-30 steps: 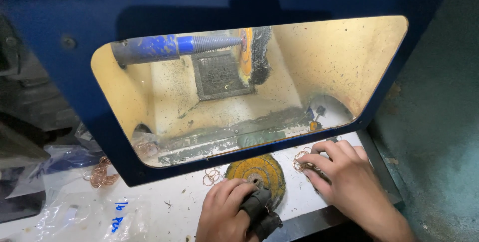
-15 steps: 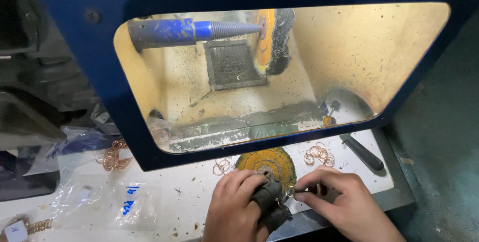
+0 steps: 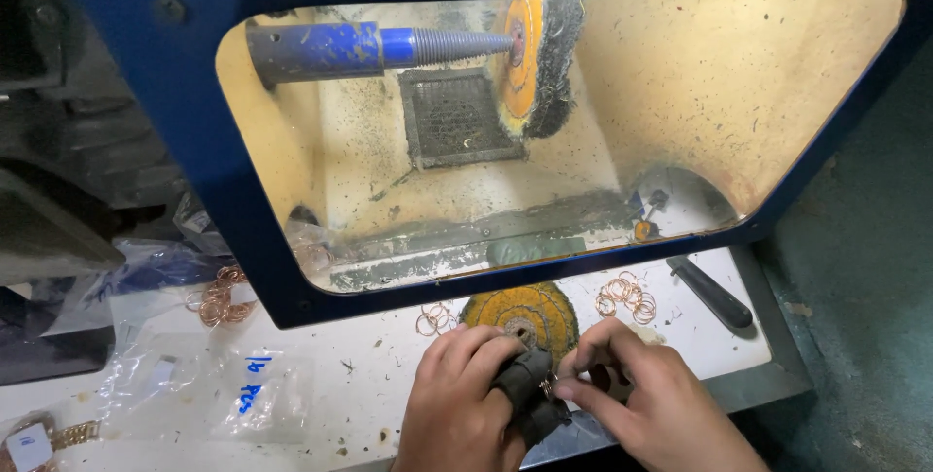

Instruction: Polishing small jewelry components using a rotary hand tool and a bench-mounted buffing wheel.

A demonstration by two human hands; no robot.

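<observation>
On the white bench [image 3: 321, 375], the left hand [image 3: 457, 404] clasps a dark cloth [image 3: 525, 389]; right hand [image 3: 651, 404] fingertips pinch beside it.

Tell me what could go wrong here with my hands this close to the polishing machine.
The small ring pinched at your right hand could slip and vanish among the loose copper rings on the bench. The dark cloth in your left hand might snag the buffing wheel if brought near it.
</observation>
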